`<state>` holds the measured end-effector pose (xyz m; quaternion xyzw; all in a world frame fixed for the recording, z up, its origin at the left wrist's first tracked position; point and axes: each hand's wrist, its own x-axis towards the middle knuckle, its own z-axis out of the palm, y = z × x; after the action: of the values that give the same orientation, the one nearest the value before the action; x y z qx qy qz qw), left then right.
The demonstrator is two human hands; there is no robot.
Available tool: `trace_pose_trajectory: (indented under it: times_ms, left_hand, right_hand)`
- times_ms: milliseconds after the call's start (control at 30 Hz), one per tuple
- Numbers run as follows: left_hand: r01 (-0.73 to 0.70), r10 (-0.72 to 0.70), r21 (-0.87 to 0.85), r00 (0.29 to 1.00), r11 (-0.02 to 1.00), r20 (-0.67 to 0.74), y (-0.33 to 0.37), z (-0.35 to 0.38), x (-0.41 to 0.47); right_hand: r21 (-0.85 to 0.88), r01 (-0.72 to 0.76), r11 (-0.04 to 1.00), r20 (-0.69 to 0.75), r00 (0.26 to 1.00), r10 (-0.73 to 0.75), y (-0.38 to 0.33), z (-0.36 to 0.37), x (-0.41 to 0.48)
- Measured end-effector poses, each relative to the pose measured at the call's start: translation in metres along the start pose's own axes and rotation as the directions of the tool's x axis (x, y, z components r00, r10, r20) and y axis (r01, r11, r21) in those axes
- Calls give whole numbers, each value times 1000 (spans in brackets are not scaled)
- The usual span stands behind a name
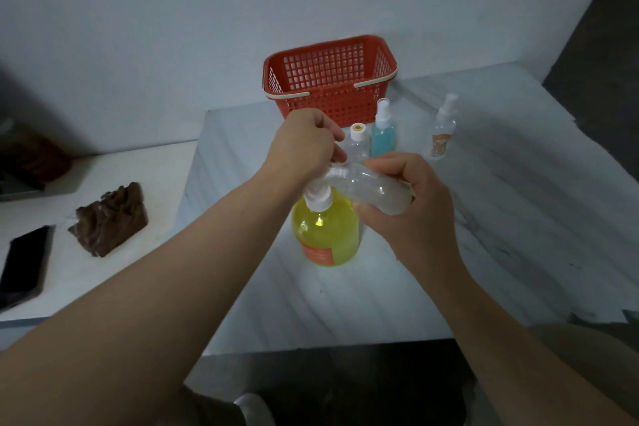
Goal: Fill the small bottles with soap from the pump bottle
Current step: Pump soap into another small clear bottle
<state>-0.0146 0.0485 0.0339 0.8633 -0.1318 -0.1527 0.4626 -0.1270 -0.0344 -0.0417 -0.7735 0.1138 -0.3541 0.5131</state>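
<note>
Left hand [307, 143] curled atop the pump bottle [325, 235], right hand [411, 204] wrapped round a small bottle [375, 190] (tilted nearly flat)

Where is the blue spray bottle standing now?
Head view, right of centre: the blue spray bottle stands before the red basket, between a capped clear bottle and a labelled spray bottle.

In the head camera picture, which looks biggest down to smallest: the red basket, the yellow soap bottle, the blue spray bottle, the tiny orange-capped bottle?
1. red plastic mesh basket, though it is farthest away
2. yellow pump bottle, nearest the camera
3. blue spray bottle
4. small clear bottle with orange-topped cap, its bottom partly hidden
</note>
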Motion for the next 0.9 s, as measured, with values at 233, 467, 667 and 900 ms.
trace_pose_trajectory:
  times_ms: [233,467,667,900]
  left_hand:
    - [-5,5,65,1000,998,-1,-4,3,-1]
    - [64,-64,45,998,997,3,-11,6,-3]
    - [79,-79,45,997,996,-4,-14,9,2]
    - [75,-75,61,997,995,-11,-15,9,2]
  right_hand:
    - [-12,-10,1000,11,1000,10,0,-1,-1]
    - [-51,-26,998,-7,1000,26,1,2,-4]
    - [-65,-80,995,38,996,83,5,1,-2]
    - [-72,-58,996,58,996,62,0,1,0]
